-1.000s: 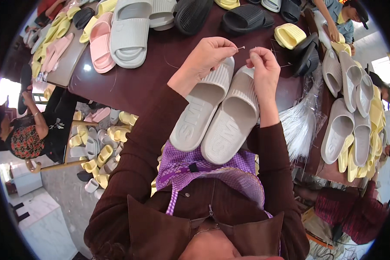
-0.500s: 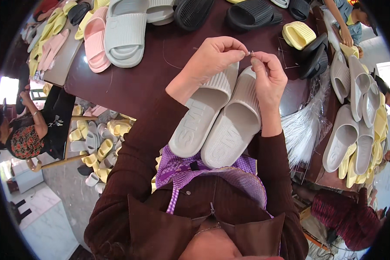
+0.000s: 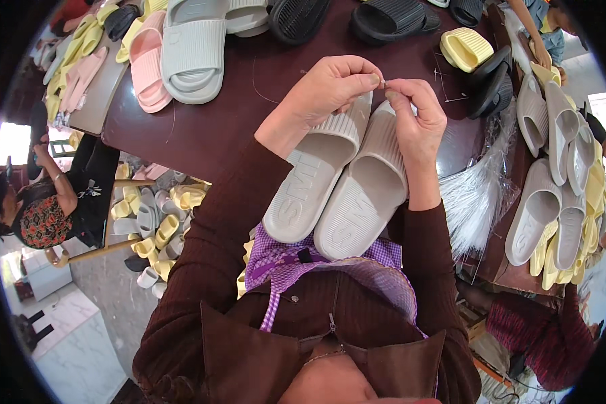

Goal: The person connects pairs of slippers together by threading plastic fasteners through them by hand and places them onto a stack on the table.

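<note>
A pair of light grey slide slippers lies side by side in front of me, soles down and toes pointing away: the left slipper [image 3: 296, 198] and the right slipper [image 3: 357, 209]. Above their straps, my left hand [image 3: 330, 91] and my right hand [image 3: 417, 124] meet fingertip to fingertip. Each pinches thumb against forefinger on the tiny ends of a thin plastic tie [image 3: 384, 84]. Most of the tie is hidden by my fingers or too fine to see. A bundle of clear plastic strands [image 3: 475, 209] lies beside my right forearm.
Pink [image 3: 151, 67], pale grey [image 3: 194, 60] and black slippers [image 3: 394, 20] line the far side of the dark red table [image 3: 182, 135]. A yellow slipper [image 3: 466, 48] sits far right. Grey and yellow slippers [image 3: 535, 209] are heaped at right. Other people work on both sides.
My hands stay above the slippers, their pinched fingertips shifting slightly and drawing closer together. The slippers have barely moved.
</note>
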The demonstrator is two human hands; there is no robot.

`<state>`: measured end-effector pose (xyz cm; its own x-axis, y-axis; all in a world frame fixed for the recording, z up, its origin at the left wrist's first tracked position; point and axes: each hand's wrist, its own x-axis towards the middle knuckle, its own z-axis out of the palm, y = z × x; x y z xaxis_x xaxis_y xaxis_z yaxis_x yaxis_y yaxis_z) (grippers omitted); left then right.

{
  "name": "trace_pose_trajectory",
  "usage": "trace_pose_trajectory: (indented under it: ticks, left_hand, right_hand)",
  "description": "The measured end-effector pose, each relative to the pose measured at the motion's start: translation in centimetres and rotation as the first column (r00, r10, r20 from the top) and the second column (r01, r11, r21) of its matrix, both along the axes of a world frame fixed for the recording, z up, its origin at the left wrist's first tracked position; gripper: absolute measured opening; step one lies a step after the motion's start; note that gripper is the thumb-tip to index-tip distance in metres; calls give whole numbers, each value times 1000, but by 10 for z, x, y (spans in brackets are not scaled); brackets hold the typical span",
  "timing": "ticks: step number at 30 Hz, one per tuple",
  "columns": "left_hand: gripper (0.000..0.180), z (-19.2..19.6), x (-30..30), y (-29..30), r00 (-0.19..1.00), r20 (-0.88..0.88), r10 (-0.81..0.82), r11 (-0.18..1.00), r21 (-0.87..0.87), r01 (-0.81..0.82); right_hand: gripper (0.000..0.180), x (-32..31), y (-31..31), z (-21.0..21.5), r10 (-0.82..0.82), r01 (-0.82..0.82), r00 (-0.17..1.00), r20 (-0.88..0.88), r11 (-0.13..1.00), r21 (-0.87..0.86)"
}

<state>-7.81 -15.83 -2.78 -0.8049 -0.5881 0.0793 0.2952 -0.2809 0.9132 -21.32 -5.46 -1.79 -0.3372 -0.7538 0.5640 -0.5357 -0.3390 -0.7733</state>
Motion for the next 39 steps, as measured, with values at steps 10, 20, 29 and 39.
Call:
trace_pose_trajectory:
  ticks: [10, 20, 29, 39]
  left_hand:
    - [11, 1, 0, 0, 999, 31, -25, 999, 24, 25]
    - [11, 2, -3, 0, 994, 111, -14, 997, -74, 22]
    - [12, 6, 0, -2, 996, 50, 75, 997, 19, -76]
    - [16, -17, 16, -29, 903, 129, 410, 896, 127, -425]
  right_hand:
    - [12, -1, -1, -4, -57, 56, 990, -131, 998, -10]
    - [7, 1, 0, -6, -63, 70, 991, -122, 996, 50]
    - [8, -2, -4, 5, -121, 128, 975, -186, 991, 26]
    - [15, 44, 97, 37, 342, -269, 938, -62, 827, 494]
